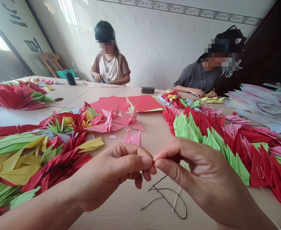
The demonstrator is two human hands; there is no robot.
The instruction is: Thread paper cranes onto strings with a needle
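My left hand [116,171] and my right hand [195,174] meet fingertip to fingertip above the table, each closed in a pinch. A black thread [184,204] shows at the left fingers and trails in a loose loop onto the table below. What lies right between the fingertips is tiny and mostly hidden. Just beyond the hands sits a small pink paper crane [132,138], its lower part covered by my left hand. Larger pink folded cranes [109,124] stand behind it.
Folded paper in red, green and yellow [18,166] is heaped at left. Rows of folded pieces [212,137] run along the right. Red paper sheets [145,103] lie mid-table. Two people sit opposite, one in a two-tone shirt [110,68], one in a dark shirt [200,76].
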